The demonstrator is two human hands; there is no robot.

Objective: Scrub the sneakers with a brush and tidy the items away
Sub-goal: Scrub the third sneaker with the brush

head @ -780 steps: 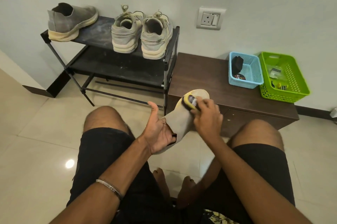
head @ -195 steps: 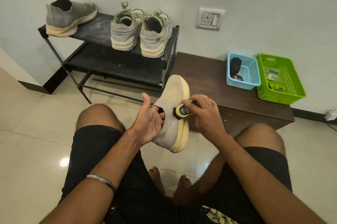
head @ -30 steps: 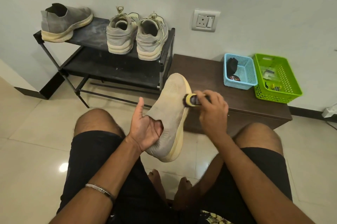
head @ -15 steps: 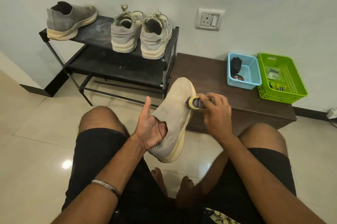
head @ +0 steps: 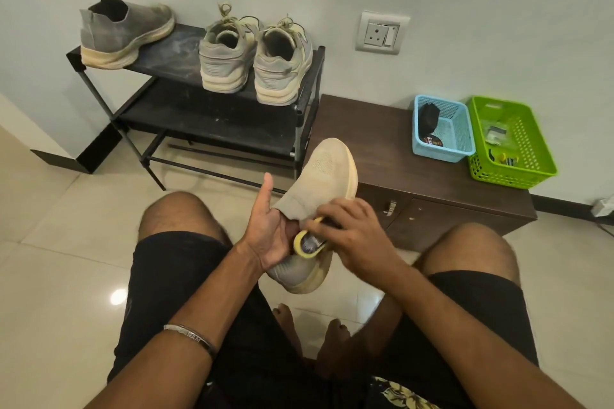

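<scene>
A beige slip-on sneaker [head: 327,169] with a yellowish sole is held toe-up between my knees. My left hand [head: 270,229] has its fingers inside the sneaker's opening, thumb raised. My right hand [head: 352,235] grips a small yellow-rimmed brush [head: 310,244] pressed against the sneaker's heel side. The brush's bristles are hidden. The matching grey sneaker [head: 124,31] lies on the top shelf of a black shoe rack [head: 212,122], beside a pair of laced grey sneakers [head: 255,56].
A low dark wooden cabinet [head: 382,142] stands right of the rack. On it sit a blue basket [head: 443,127] holding a dark item and a green basket [head: 511,142] with small things. A wall socket [head: 382,32] is above. Glossy floor tiles lie to the left.
My right hand has slid the brush from the sneaker's toe area down to its heel side, close to my left hand. The sneaker stays in my left hand.
</scene>
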